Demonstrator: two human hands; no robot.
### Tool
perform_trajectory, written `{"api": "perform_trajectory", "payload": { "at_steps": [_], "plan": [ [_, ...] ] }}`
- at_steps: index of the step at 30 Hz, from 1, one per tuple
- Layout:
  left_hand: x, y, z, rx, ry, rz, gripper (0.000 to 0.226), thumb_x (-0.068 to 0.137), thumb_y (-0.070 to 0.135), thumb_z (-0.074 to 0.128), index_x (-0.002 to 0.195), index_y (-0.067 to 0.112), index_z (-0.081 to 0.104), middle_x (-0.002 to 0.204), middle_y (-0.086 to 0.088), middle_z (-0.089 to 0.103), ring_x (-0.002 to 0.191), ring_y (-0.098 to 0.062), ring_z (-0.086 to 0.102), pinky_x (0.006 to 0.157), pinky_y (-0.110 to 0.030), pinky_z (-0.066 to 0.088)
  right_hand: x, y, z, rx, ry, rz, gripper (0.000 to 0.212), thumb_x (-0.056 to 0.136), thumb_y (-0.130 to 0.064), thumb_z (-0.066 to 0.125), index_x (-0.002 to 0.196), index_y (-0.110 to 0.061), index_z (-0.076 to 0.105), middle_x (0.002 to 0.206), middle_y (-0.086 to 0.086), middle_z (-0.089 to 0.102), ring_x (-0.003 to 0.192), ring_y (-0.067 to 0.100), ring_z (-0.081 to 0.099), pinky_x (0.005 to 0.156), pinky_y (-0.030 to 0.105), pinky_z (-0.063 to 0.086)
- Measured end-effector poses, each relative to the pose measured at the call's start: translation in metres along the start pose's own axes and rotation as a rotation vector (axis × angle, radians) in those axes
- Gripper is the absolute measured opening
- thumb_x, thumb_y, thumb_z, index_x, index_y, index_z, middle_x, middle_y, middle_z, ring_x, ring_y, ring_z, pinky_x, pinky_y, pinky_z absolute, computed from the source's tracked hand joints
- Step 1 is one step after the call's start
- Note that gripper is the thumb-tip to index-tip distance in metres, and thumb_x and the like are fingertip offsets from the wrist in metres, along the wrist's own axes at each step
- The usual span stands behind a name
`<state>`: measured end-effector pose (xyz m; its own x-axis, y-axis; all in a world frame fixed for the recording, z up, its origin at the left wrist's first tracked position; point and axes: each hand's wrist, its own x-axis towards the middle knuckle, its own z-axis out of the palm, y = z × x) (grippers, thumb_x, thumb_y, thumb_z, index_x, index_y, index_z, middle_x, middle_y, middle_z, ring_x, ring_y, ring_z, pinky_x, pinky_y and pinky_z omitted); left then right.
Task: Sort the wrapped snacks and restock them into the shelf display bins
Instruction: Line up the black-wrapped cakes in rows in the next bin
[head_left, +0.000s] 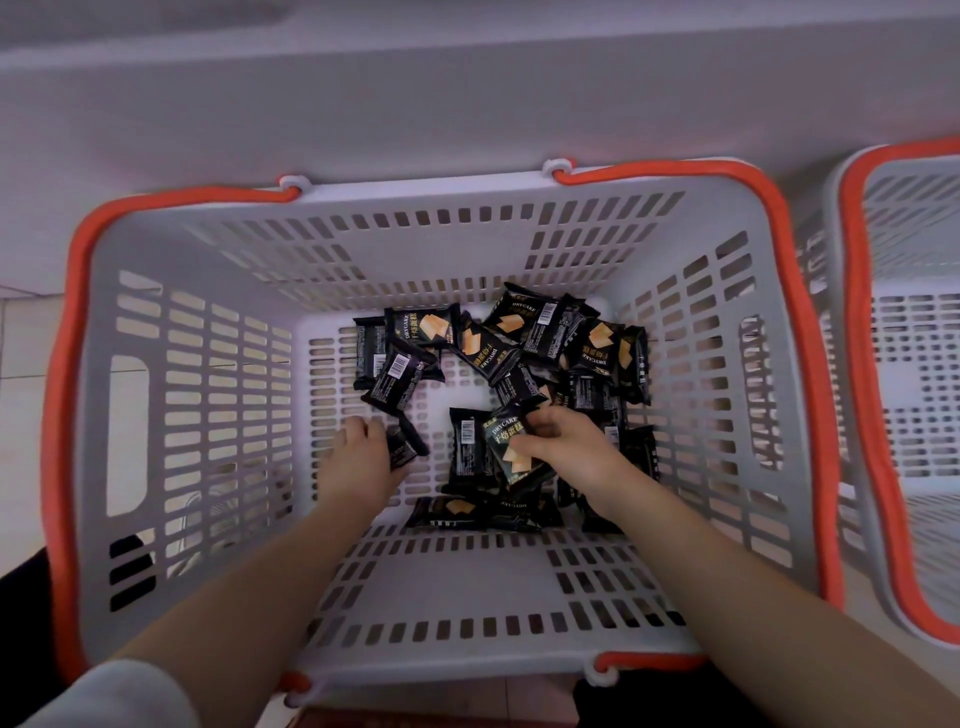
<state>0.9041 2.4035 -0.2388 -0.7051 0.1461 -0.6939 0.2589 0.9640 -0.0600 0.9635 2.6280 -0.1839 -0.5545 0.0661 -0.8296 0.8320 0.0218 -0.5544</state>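
Both my hands reach down into a grey slotted shopping basket (197, 374) with orange handles. Several black wrapped snack packs (540, 325) with an orange cake picture lie scattered on its floor, mostly at the back and right. My left hand (358, 452) grips one black pack (402, 444) at the floor's left side. My right hand (566, 441) holds another black pack (511, 449), label up, over the middle of the pile. More packs lie under and in front of my right wrist.
A second grey basket with an orange handle (883, 415) stands close on the right. A pale shelf base or wall (467, 104) runs along the far side. Light floor tiles (21, 338) show at the left.
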Motion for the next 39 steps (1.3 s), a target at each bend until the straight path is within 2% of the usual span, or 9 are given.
{"api": "perform_trajectory", "payload": {
  "at_steps": [6, 9, 12, 15, 22, 29, 31, 35, 39],
  "plan": [
    [0.000, 0.008, -0.005, -0.162, 0.036, 0.005, 0.053, 0.086, 0.040, 0.058, 0.129, 0.013, 0.042, 0.124, -0.009, 0.049, 0.110, -0.025, 0.052, 0.089, -0.036, 0.045, -0.002, 0.000, -0.001, 0.184, -0.015, 0.062, 0.027, 0.085, -0.014, 0.064, 0.112, -0.013, 0.061, 0.103, 0.000, 0.065, 0.093, 0.010, 0.059, 0.071, 0.017, 0.040],
    [-0.010, 0.021, -0.015, -0.869, -0.115, -0.061, 0.028, 0.087, 0.029, 0.061, 0.109, 0.013, 0.056, 0.111, -0.010, 0.064, 0.082, -0.015, 0.062, 0.068, -0.024, 0.050, -0.004, -0.002, -0.006, 0.208, 0.001, 0.028, 0.026, 0.085, -0.010, 0.064, 0.111, -0.013, 0.060, 0.105, 0.001, 0.064, 0.091, 0.006, 0.059, 0.067, 0.012, 0.041],
    [-0.024, 0.039, -0.023, -1.802, -0.523, -0.218, 0.027, 0.094, 0.021, 0.048, 0.116, 0.008, 0.056, 0.119, -0.013, 0.062, 0.102, -0.024, 0.063, 0.079, -0.034, 0.054, -0.005, -0.004, -0.012, 0.350, 0.038, 0.025, 0.026, 0.084, -0.007, 0.064, 0.109, -0.013, 0.061, 0.111, 0.007, 0.063, 0.102, 0.017, 0.059, 0.090, 0.024, 0.044],
    [-0.029, 0.052, -0.031, -2.132, -0.600, -0.207, 0.030, 0.092, 0.018, 0.041, 0.115, 0.006, 0.056, 0.113, -0.015, 0.062, 0.100, -0.027, 0.062, 0.072, -0.038, 0.055, -0.008, -0.007, -0.015, 0.303, 0.069, -0.032, 0.029, 0.083, -0.006, 0.064, 0.111, -0.014, 0.058, 0.114, 0.007, 0.062, 0.107, 0.020, 0.058, 0.094, 0.029, 0.044],
    [-0.022, 0.058, -0.046, -1.899, -0.615, -0.110, 0.021, 0.093, 0.024, 0.048, 0.104, 0.013, 0.062, 0.097, -0.004, 0.073, 0.086, -0.015, 0.070, 0.062, -0.028, 0.056, -0.019, -0.009, -0.031, -0.252, -0.067, -0.346, 0.040, 0.079, -0.010, 0.071, 0.099, -0.040, 0.054, 0.107, -0.019, 0.057, 0.104, -0.002, 0.052, 0.090, 0.014, 0.039],
    [-0.012, 0.049, -0.055, -1.400, -0.626, -0.089, 0.040, 0.090, 0.050, 0.048, 0.109, 0.018, 0.063, 0.109, -0.004, 0.069, 0.099, -0.015, 0.065, 0.093, -0.033, 0.047, -0.015, -0.011, -0.023, -0.577, -0.070, -0.534, 0.036, 0.080, -0.011, 0.069, 0.111, -0.028, 0.060, 0.139, -0.011, 0.035, 0.129, 0.006, 0.027, 0.106, 0.020, 0.021],
    [-0.013, 0.052, -0.060, -1.279, -0.608, -0.054, 0.058, 0.082, 0.068, 0.042, 0.110, 0.022, 0.063, 0.106, -0.002, 0.069, 0.091, -0.013, 0.065, 0.086, -0.030, 0.047, -0.015, -0.012, -0.021, -0.586, -0.101, -0.534, 0.035, 0.081, -0.016, 0.069, 0.111, -0.029, 0.056, 0.149, -0.013, 0.026, 0.132, 0.003, 0.017, 0.106, 0.022, 0.018],
    [-0.015, 0.056, -0.065, -1.471, -0.673, 0.075, 0.076, 0.069, 0.081, 0.028, 0.109, 0.026, 0.062, 0.111, -0.001, 0.069, 0.107, -0.017, 0.062, 0.090, -0.037, 0.049, -0.016, -0.012, -0.017, -0.459, -0.160, -0.418, 0.030, 0.084, -0.022, 0.065, 0.107, -0.029, 0.046, 0.112, -0.009, 0.057, 0.103, 0.006, 0.053, 0.084, 0.020, 0.043],
    [-0.017, 0.057, -0.060, -1.680, -0.585, 0.036, 0.087, 0.076, 0.076, 0.023, 0.132, 0.014, 0.047, 0.129, -0.007, 0.055, 0.122, -0.022, 0.049, 0.098, -0.035, 0.039, -0.013, -0.014, -0.011, -0.128, 0.040, -0.282, 0.031, 0.088, -0.026, 0.061, 0.112, -0.027, 0.042, 0.107, -0.012, 0.055, 0.094, -0.004, 0.054, 0.072, 0.010, 0.040]
  ]
}}
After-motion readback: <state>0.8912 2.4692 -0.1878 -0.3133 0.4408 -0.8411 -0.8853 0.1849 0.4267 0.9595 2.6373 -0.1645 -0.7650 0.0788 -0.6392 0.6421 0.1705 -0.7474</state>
